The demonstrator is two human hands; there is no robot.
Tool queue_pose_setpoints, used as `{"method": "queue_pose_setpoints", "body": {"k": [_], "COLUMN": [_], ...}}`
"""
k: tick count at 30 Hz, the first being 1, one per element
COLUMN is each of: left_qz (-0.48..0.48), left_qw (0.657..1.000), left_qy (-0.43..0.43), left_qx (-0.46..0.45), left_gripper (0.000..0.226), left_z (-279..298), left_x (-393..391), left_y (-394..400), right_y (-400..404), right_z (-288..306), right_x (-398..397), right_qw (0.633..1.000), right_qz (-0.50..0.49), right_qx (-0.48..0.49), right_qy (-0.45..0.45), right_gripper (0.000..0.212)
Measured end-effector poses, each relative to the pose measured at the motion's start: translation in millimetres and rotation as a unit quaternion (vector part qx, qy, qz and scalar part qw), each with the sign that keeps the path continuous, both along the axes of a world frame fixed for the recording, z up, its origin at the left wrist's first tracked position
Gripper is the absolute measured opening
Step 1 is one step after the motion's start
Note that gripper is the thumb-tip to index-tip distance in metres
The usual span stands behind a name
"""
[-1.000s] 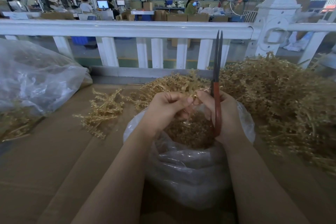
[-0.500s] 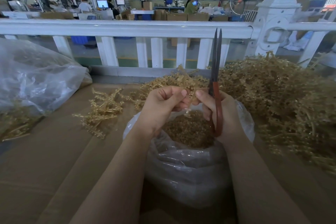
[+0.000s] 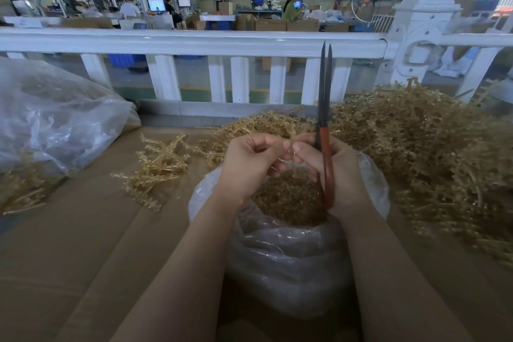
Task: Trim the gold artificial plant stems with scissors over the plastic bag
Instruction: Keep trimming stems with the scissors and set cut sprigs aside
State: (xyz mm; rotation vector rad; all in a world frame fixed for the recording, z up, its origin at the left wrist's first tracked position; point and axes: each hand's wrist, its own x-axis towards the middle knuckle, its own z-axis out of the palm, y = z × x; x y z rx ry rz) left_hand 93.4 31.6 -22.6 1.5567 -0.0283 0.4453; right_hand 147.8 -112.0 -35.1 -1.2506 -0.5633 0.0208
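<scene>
Two hands meet over the open mouth of a clear plastic bag (image 3: 288, 264) that stands on the brown cardboard surface (image 3: 69, 244). The left hand (image 3: 249, 164) curls its fingers around a thin gold stem (image 3: 290, 144), and the right hand (image 3: 333, 172) pinches the same stem with thumb and forefinger; the fingertips of the two hands nearly touch. Most of that stem is hidden behind the fingers, so its length and shape are hard to make out. The right hand also grips the red handles of the scissors (image 3: 324, 119), whose dark blades point straight up and lie almost together; the lower handle ends are hidden in the palm.

Inside the bag lies a heap of small gold trimmings (image 3: 286, 200), partly covered by both hands and blurred through the crinkled plastic lower down. A large pile of gold artificial plant stems (image 3: 416, 147) fills the right side and runs out of the picture at the right edge. A smaller loose bunch (image 3: 158, 164) lies on the cardboard left of the hands. At the far left a second clear bag (image 3: 55, 119), cut off by the edge, holds more gold stems that show only dimly through it. A white railing (image 3: 194, 41) runs behind the work surface; beyond it the workshop is too distant to read in detail.
</scene>
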Motion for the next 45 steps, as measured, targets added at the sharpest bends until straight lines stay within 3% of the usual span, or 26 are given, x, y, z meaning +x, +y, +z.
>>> {"method": "queue_pose_setpoints", "body": {"k": [5,10,17,25,30,37,45], "left_qz": [-0.048,-0.095,-0.042,0.039,0.076,0.072,0.023], "left_qw": [0.998,0.994,0.989,0.991,0.992,0.984,0.992], "left_qy": [0.020,0.021,0.025,-0.008,-0.026,-0.034,0.101], "left_qx": [-0.026,-0.046,-0.141,-0.129,-0.095,-0.160,-0.077], "left_gripper": [0.022,0.019,0.032,0.018,0.016,0.024,0.012], "left_z": [2,1,1,1,1,0,-2], "left_x": [-1,-2,0,2,4,5,4], "left_y": [0,3,4,1,-2,0,2], "right_y": [0,0,2,4,10,10,9], "right_z": [0,-1,1,3,1,-4,-8], "right_x": [1,0,-2,-5,-4,0,3], "right_qw": [1.000,1.000,1.000,1.000,0.996,0.997,0.996], "right_qz": [-0.014,-0.014,-0.024,-0.028,-0.032,-0.034,-0.047], "right_qx": [-0.013,-0.017,0.010,0.007,-0.079,-0.073,-0.068], "right_qy": [-0.008,-0.011,0.002,-0.004,-0.016,-0.002,-0.016], "right_gripper": [0.020,0.024,0.011,0.027,0.014,0.023,0.026]}}
